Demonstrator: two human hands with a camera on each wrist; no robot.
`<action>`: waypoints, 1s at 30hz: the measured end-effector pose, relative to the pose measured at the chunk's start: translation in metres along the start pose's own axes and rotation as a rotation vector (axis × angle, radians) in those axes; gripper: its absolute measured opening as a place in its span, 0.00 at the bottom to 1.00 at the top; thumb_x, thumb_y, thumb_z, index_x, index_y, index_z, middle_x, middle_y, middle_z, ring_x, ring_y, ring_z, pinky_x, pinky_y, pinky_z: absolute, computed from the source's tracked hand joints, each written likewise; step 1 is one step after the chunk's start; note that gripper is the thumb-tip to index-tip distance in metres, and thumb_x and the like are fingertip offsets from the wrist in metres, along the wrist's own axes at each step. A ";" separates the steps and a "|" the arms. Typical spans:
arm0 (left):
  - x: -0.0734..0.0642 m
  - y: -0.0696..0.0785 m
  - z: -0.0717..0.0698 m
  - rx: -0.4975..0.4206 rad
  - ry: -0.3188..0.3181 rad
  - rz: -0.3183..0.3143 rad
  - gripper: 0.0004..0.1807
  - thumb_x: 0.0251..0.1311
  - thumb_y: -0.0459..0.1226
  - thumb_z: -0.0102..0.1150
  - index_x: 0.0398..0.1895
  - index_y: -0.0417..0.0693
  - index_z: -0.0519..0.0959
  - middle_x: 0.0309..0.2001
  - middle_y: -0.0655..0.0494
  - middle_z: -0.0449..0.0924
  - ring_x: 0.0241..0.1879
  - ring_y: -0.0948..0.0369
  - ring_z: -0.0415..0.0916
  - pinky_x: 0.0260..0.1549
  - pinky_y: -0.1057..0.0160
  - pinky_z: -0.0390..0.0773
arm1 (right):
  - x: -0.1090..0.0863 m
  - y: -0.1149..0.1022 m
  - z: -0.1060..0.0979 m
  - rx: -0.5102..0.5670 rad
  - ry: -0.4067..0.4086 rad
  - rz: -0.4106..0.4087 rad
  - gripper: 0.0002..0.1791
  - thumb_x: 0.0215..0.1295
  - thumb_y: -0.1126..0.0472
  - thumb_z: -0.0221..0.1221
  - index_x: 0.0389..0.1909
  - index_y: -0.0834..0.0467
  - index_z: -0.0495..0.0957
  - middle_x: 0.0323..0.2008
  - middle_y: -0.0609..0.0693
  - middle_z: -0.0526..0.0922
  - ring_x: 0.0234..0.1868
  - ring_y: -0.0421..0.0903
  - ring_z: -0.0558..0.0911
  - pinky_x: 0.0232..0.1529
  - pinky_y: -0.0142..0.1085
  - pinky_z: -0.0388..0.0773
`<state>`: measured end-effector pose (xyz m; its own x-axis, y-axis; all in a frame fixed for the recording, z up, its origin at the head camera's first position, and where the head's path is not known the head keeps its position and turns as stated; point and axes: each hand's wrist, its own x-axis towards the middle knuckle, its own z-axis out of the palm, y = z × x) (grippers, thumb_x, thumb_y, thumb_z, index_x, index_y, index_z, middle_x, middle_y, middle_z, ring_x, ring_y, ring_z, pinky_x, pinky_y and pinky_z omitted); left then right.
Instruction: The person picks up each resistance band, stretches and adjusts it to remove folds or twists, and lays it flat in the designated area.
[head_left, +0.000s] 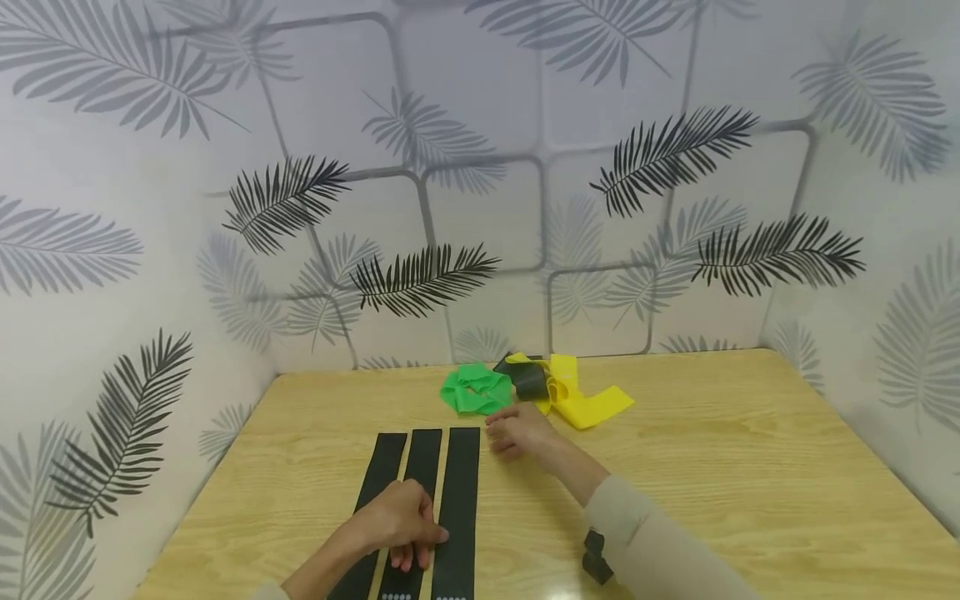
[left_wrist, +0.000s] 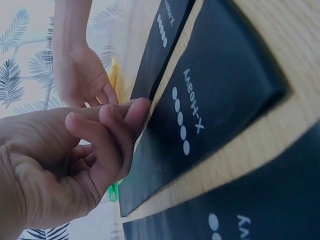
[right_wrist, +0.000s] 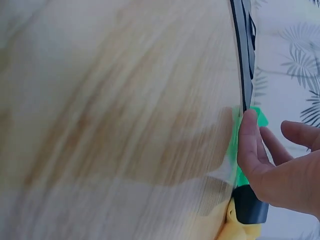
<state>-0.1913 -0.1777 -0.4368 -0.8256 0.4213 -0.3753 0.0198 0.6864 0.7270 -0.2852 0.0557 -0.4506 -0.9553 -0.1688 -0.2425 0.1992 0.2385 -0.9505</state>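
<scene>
Three long black elastic bands lie flat side by side on the table: a left band (head_left: 384,467), a middle band (head_left: 424,458) and a right band (head_left: 459,492). White dots and "X-Heavy" print (left_wrist: 192,107) show at their near ends. My left hand (head_left: 401,521) is over the middle band, fingers loosely bent, with a digit touching the right band near its left edge. Just beyond the right band's far end, my right hand (head_left: 521,429) hovers with relaxed fingers and nothing in them. In the right wrist view its fingers (right_wrist: 248,142) overlap the green band.
Behind the right hand lie a crumpled green band (head_left: 474,389), a folded black band (head_left: 531,382) and a loose yellow band (head_left: 588,408). The wooden table (head_left: 712,467) meets a leaf-patterned wall (head_left: 487,208) at the back.
</scene>
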 end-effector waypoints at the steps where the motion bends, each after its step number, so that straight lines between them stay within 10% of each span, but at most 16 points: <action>1: 0.000 0.000 0.000 -0.004 0.008 0.014 0.14 0.65 0.33 0.70 0.20 0.40 0.82 0.16 0.50 0.84 0.08 0.68 0.71 0.08 0.73 0.69 | 0.001 0.001 -0.003 0.009 0.019 -0.005 0.16 0.73 0.67 0.59 0.58 0.69 0.81 0.45 0.64 0.88 0.38 0.54 0.89 0.39 0.43 0.89; 12: 0.021 0.008 0.005 -0.209 0.037 0.175 0.13 0.74 0.40 0.60 0.37 0.37 0.83 0.25 0.49 0.86 0.13 0.65 0.73 0.11 0.70 0.70 | 0.013 0.004 -0.034 -0.130 0.372 -0.258 0.15 0.70 0.69 0.60 0.56 0.66 0.80 0.55 0.63 0.82 0.56 0.60 0.81 0.57 0.48 0.81; 30: 0.059 0.051 0.017 -0.330 0.041 0.279 0.15 0.78 0.43 0.55 0.45 0.38 0.82 0.31 0.45 0.88 0.16 0.59 0.75 0.16 0.65 0.74 | 0.019 0.002 -0.056 -0.391 0.300 -0.279 0.12 0.65 0.68 0.60 0.47 0.67 0.83 0.57 0.65 0.82 0.61 0.63 0.79 0.61 0.55 0.78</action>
<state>-0.2296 -0.1075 -0.4314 -0.8362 0.5352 -0.1199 0.0693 0.3200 0.9449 -0.3155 0.1067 -0.4464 -0.9917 -0.0109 0.1281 -0.1114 0.5700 -0.8140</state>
